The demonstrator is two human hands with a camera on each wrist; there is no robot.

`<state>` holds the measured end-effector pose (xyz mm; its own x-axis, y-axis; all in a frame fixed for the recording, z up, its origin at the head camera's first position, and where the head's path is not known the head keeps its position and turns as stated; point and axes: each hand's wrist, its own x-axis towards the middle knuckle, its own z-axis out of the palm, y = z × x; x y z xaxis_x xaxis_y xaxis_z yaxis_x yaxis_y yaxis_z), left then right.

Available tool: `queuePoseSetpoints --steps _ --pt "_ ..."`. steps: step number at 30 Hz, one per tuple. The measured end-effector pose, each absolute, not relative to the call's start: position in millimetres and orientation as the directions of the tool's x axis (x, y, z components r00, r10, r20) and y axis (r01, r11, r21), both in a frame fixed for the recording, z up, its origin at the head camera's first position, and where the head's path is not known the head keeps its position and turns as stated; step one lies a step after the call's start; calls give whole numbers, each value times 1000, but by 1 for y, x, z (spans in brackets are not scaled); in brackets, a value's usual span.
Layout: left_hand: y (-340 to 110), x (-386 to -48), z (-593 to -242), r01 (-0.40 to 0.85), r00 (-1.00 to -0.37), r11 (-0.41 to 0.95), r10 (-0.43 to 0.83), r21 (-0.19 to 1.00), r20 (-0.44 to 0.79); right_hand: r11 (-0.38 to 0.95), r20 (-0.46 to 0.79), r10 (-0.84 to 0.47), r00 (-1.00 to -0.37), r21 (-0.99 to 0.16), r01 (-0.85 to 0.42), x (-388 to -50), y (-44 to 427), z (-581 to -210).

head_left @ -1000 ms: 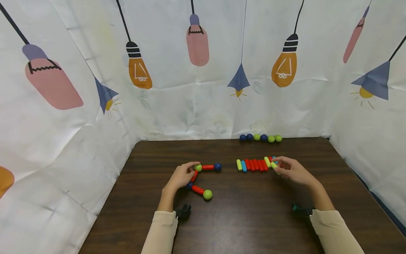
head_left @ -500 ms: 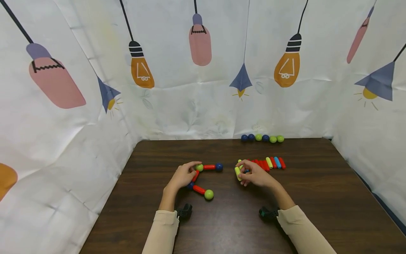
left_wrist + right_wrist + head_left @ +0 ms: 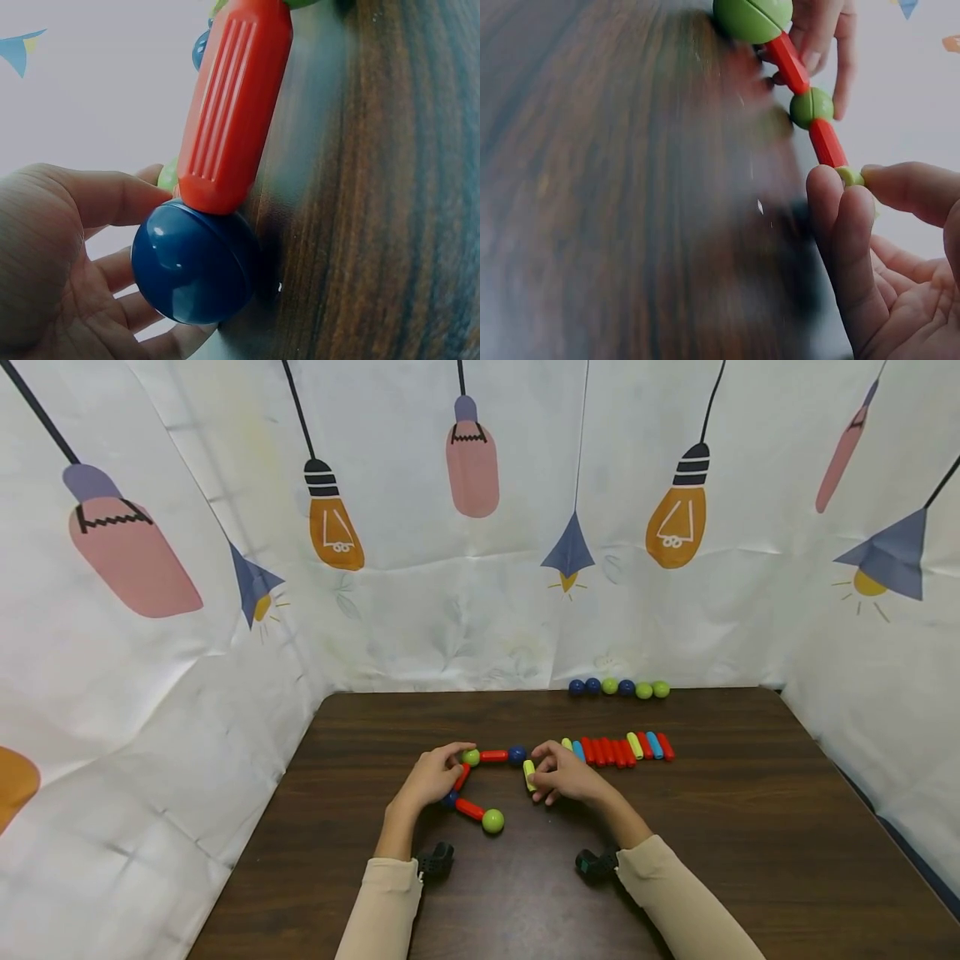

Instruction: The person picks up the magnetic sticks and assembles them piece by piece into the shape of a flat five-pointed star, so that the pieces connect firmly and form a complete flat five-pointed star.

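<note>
A chain of balls and red rods [image 3: 493, 756] lies bent on the table, with a blue ball [image 3: 517, 755] at its upper right end and a green ball [image 3: 492, 821] at its lower end. My left hand [image 3: 429, 778] grips the chain at the slanted red rod [image 3: 461, 777], beside another green ball [image 3: 471, 757]. Between thumb and fingers, my right hand [image 3: 572, 778] pinches a yellow-green rod [image 3: 529, 775] just below the upper blue ball. The right wrist view shows that rod's end [image 3: 849, 176] between the fingertips.
Right of the chain, red, blue and yellow-green rods [image 3: 618, 752] lie in a row. Several blue and green balls [image 3: 610, 687] line the far edge of the brown table [image 3: 720, 860]. Patterned cloth [image 3: 420, 635] hangs behind and at both sides.
My right hand has come left from the right part of the rod row to the chain, carrying the yellow-green rod. The left hand stays on the chain.
</note>
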<state>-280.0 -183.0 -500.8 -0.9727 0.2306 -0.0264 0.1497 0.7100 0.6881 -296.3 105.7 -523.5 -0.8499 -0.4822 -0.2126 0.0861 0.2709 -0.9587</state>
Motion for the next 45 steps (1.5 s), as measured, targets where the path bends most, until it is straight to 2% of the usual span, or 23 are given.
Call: queuePoseSetpoints --steps 12,22,33,45 --pt "-182 -280 -500 146 -974 707 226 692 -25 282 -252 -457 -853 -951 130 -298 94 -521" --pt "-183 -279 -499 143 -975 700 222 700 -23 344 -220 -461 -860 -937 56 -306 118 -506" --pt "-183 -278 -498 151 -974 705 227 693 -18 364 -62 -361 -930 -928 -80 -347 171 -482" --pt "-183 -277 -500 143 -973 708 230 691 -34 456 -62 -325 -944 -884 -99 -395 182 -475"
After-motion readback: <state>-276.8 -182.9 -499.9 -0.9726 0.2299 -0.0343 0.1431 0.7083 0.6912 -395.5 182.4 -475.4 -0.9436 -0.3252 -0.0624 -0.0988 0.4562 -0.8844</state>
